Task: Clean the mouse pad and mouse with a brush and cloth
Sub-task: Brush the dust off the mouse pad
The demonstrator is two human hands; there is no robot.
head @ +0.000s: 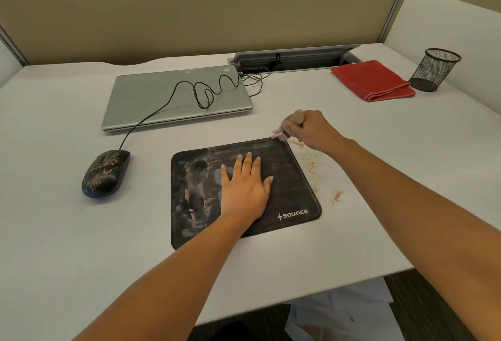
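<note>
Pressing left hand (244, 188) flat, palm down, fingers straight and spread, on middle of black rectangular fabric mouse pad (287, 178), at front-centre of white desk (54, 232). Gripping small wooden-handled brush (290, 123) in right hand (311, 129), fingers curled round handle, pale pink bristles down at pad's far right corner, prob. touching its stitched edge, but too blurred to be sure. Grey-tan dust smeared across pad's left half; reddish-brown crumbs (311, 164) on desk just beside pad's right edge. Left of pad, apart from it: black corded mouse (104, 173) speckled w/ similar dust. Behind both, closed silver laptop (176, 96). Toward desk's far right corner: folded red cloth (372, 80), w/ black wire-mesh pen cup (435, 69) just beside it.
</note>
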